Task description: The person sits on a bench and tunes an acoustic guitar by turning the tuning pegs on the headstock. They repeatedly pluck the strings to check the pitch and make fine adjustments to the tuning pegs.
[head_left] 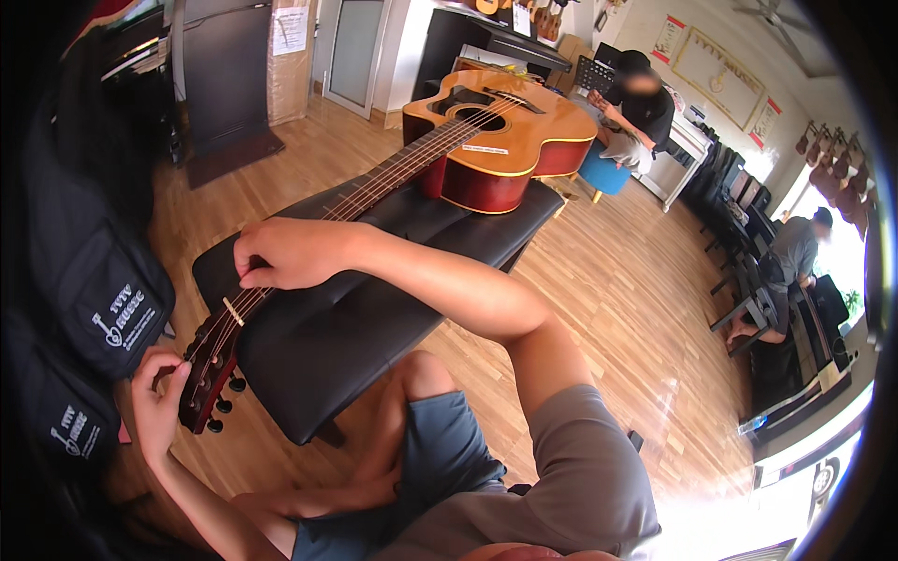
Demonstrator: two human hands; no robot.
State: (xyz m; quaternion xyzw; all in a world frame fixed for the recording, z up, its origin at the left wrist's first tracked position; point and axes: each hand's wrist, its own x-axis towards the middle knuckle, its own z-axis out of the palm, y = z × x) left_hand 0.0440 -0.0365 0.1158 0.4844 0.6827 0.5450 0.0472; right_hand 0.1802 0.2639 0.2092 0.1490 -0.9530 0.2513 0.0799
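Note:
An acoustic guitar (pixel 533 117) with a light wood top and red-brown sides lies face up on a black padded bench (pixel 374 327). Its neck points toward me, and the dark headstock (pixel 208 379) juts past the bench's left end. My left hand (pixel 157 400) is at the headstock's left edge, thumb and fingertips pinched at a tuning peg that they mostly hide. Black tuning pegs (pixel 224 406) show along the opposite edge. Over the neck, just above the nut (pixel 233 311), my right hand (pixel 295 252) is curled, with thumb and forefinger closed at a guitar string.
Black padded bags (pixel 108 299) stand close by at the left. Beyond the guitar, a person (pixel 641 112) sits on a blue stool (pixel 603 173). Another person (pixel 790 257) is at the right, by dark benches and keyboards. Several small string instruments (pixel 837 173) hang on the right wall.

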